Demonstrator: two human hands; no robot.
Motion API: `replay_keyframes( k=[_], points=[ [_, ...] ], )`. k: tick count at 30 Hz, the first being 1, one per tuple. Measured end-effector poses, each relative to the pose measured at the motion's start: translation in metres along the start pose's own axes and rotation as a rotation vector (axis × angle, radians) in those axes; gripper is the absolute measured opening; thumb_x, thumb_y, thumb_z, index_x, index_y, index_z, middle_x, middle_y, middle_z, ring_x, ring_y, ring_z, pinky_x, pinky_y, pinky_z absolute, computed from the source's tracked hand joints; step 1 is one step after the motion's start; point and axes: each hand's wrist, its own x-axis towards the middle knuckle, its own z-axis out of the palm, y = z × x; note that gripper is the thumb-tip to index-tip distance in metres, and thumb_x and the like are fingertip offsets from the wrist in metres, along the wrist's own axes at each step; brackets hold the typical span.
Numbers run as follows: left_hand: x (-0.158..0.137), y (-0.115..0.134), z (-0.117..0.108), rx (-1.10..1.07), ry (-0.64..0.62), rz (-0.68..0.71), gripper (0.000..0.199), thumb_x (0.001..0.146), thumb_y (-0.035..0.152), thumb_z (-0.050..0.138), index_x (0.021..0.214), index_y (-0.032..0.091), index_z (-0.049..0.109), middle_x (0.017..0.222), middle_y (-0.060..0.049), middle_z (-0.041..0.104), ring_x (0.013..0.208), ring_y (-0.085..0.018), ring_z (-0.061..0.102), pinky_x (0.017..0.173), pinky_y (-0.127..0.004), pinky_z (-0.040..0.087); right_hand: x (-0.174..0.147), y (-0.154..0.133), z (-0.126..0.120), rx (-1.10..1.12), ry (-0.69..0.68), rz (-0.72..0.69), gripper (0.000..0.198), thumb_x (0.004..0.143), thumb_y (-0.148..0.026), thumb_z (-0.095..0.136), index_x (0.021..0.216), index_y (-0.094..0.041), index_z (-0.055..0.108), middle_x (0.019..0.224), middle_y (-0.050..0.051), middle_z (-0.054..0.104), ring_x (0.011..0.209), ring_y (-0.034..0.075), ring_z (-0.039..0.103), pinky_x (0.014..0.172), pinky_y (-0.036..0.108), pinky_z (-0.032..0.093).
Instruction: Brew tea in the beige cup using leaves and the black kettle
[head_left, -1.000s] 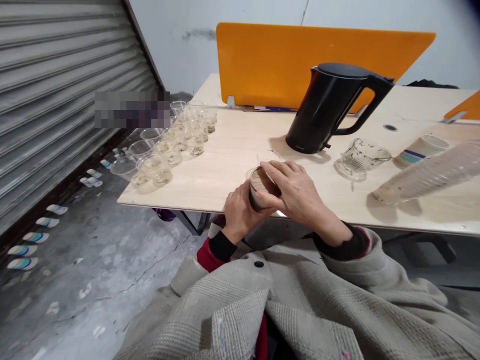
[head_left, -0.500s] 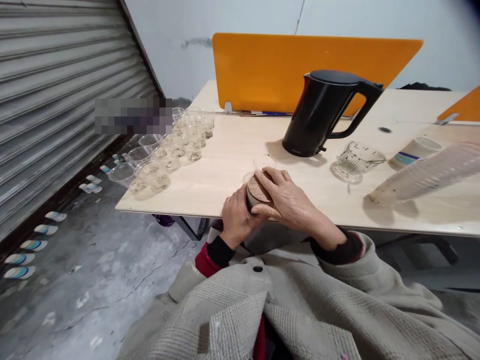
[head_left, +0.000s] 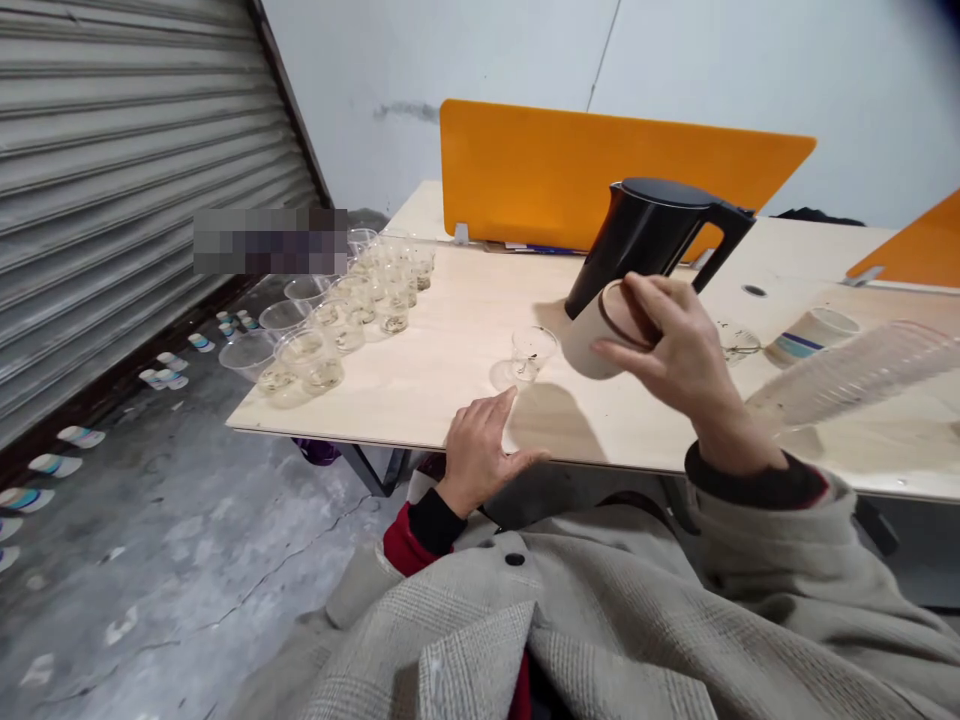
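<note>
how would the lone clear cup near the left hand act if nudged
The clear cup is probably light and bendy, since its walls look thin and see-through. It would likely tip easily: its base looks narrower than its rim, and few dark bits show inside.

A ribbed metal shutter (head_left: 135, 150) fills the upper left of the frame, meeting a pale, smudged wall (head_left: 525, 60) across the top. An orange divider (head_left: 540, 175) stands on the light wooden table (head_left: 465, 300) at centre; a cracked, stained grey floor (head_left: 217, 530) spreads through the lower left.
</note>
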Motion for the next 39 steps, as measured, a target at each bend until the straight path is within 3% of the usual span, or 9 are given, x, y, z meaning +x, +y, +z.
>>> replay_keyframes(
  k=[4,9,14,19,25,34,37,39],
  points=[
    [-0.001,0.001,0.001,0.019,-0.004,0.052,0.066,0.095,0.066,0.072,0.139,0.018,0.066,0.134,-0.016,0.076,0.125,-0.035,0.070,0.100,-0.050,0.055,0.051,0.030,0.019,-0.069,0.031,0.017,0.083,0.089,-0.056,0.078,0.161,-0.024,0.052,0.148,0.019,0.057,0.143,0.045,0.050,0.119,0.066,0.044],
    [-0.001,0.004,0.002,0.053,-0.026,0.070,0.056,0.097,0.060,0.072,0.136,0.020,0.069,0.131,-0.014,0.077,0.124,-0.033,0.070,0.099,-0.049,0.055,0.097,0.064,0.085,-0.065,-0.020,0.018,0.085,0.088,-0.054,0.078,0.160,-0.018,0.051,0.148,0.020,0.053,0.142,0.043,0.050,0.119,0.063,0.045],
    [-0.001,0.007,0.002,0.078,-0.034,0.077,0.058,0.098,0.064,0.069,0.137,0.021,0.068,0.132,-0.013,0.077,0.121,-0.034,0.069,0.096,-0.050,0.056,0.123,0.075,0.139,0.015,-0.096,0.021,0.066,0.087,-0.053,0.076,0.143,-0.021,0.065,0.135,0.018,0.061,0.130,0.040,0.057,0.114,0.060,0.050],
    [-0.001,0.008,0.001,0.082,-0.030,0.083,0.061,0.096,0.065,0.071,0.136,0.019,0.068,0.133,-0.013,0.077,0.120,-0.034,0.069,0.095,-0.050,0.056,0.135,0.080,0.166,0.046,-0.195,0.050,0.074,0.085,-0.051,0.077,0.147,-0.015,0.062,0.146,0.021,0.058,0.140,0.040,0.053,0.121,0.055,0.045],
    [-0.001,0.010,0.001,0.090,-0.031,0.089,0.060,0.095,0.063,0.072,0.135,0.018,0.068,0.131,-0.013,0.077,0.118,-0.034,0.069,0.095,-0.051,0.057,0.140,0.092,0.181,0.119,-0.221,0.048,0.075,0.084,-0.058,0.077,0.149,-0.023,0.062,0.152,0.017,0.058,0.142,0.039,0.053,0.122,0.059,0.043],
    [-0.002,0.009,0.001,0.091,-0.034,0.081,0.059,0.095,0.062,0.073,0.133,0.018,0.069,0.132,-0.013,0.077,0.120,-0.034,0.069,0.096,-0.051,0.056,0.142,0.093,0.178,0.116,-0.247,0.054,0.092,0.083,-0.058,0.083,0.159,-0.014,0.056,0.162,0.023,0.050,0.152,0.040,0.045,0.130,0.057,0.034],
    [-0.002,0.009,0.001,0.093,-0.024,0.084,0.058,0.096,0.061,0.073,0.133,0.017,0.069,0.132,-0.013,0.077,0.120,-0.034,0.069,0.095,-0.050,0.055,0.134,0.088,0.165,0.146,-0.172,0.077,0.086,0.088,-0.064,0.077,0.158,-0.018,0.058,0.164,0.021,0.049,0.157,0.041,0.041,0.131,0.059,0.033],
    [-0.002,0.009,0.001,0.093,-0.018,0.086,0.057,0.096,0.061,0.073,0.133,0.017,0.069,0.132,-0.013,0.077,0.120,-0.033,0.068,0.095,-0.049,0.055,0.122,0.080,0.149,0.211,-0.066,0.080,0.076,0.095,-0.067,0.066,0.156,-0.022,0.060,0.161,0.019,0.054,0.152,0.039,0.049,0.125,0.058,0.042]
  ],
)
